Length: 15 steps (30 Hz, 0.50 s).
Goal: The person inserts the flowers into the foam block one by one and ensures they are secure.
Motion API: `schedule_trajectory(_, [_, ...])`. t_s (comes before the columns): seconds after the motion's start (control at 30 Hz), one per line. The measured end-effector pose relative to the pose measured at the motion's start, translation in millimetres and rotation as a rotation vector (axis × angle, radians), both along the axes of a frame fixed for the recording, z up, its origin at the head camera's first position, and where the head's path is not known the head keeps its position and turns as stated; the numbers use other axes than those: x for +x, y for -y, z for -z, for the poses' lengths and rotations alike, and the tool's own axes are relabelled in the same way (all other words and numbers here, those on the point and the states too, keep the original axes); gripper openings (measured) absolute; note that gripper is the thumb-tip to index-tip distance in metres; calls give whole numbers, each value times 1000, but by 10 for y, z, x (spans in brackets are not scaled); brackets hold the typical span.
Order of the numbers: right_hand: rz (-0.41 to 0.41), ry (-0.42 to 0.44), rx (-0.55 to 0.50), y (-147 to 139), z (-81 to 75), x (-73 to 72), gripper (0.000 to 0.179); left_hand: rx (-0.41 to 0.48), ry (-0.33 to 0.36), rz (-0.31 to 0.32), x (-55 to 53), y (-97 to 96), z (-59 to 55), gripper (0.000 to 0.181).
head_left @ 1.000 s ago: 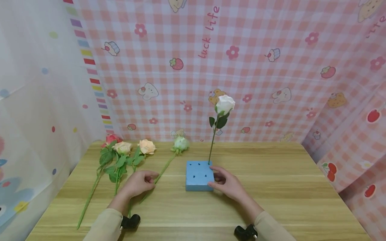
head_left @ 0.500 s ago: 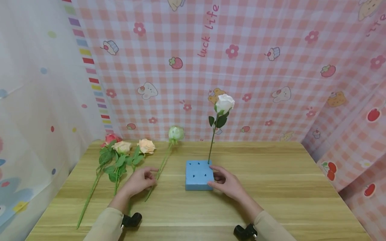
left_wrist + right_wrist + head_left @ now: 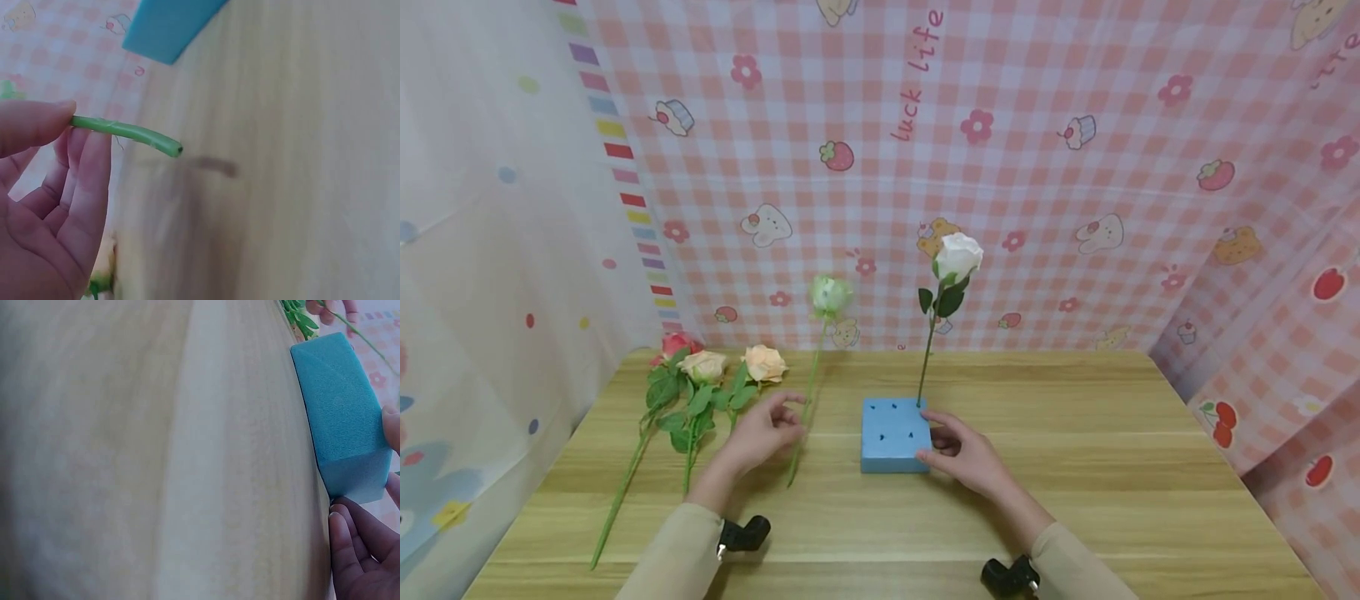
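Note:
Between thumb and fingers my left hand (image 3: 763,433) pinches the green stem of a pale green artificial flower (image 3: 831,295), which stands nearly upright above the table. The stem's cut lower end (image 3: 150,137) sticks out past the fingertips in the left wrist view. A blue foam block (image 3: 895,454) with several small dark holes in its top sits on the table to the right. My right hand (image 3: 966,454) holds the block's right side, thumb at the front and fingers behind. A white rose (image 3: 959,257) stands upright in the block's back right corner.
Left of my left hand lie a red rose (image 3: 677,347), a cream rose (image 3: 703,367) and a peach rose (image 3: 765,364) on the wooden table (image 3: 1075,467). A pink checked cloth (image 3: 1045,192) hangs behind the table.
The pale green flower has risen from the table and tilted upright, its head now against the cloth. My left hand has moved slightly right and away from me. The right hand and block stay put.

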State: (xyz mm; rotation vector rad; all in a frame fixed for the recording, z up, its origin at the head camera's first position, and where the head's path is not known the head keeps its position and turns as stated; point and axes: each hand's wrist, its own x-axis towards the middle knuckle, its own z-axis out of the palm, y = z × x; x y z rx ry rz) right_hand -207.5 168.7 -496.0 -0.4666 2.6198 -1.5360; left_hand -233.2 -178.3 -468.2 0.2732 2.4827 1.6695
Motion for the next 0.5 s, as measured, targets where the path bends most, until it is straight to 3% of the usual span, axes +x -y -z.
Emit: schedule_trajectory(0.5, [4,5,-2,3,-21,9,60,82,-81,23,-100,-364,-323,45])
